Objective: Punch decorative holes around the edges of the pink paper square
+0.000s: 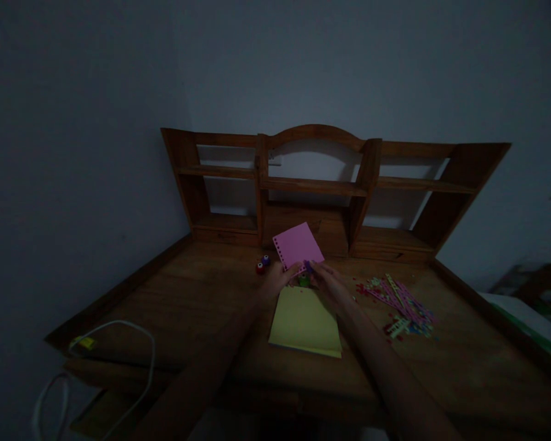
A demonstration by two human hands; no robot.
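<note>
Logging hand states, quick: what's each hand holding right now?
Left hand: closed on the pink sheet, at its lower edge.
Right hand: closed on a small purple object at the same edge.

Wooden worktop (202, 306) with a shelf unit (316, 184) along the back. A yellow pad (305, 321) lies flat mid-front, with a green punch (304, 280) just behind it. A red punch (259, 267) and blue punch (266, 260) sit touching further left. There's a heap of paper scraps (401, 303) on the right and a white cable (138, 343) over the left edge.
</note>
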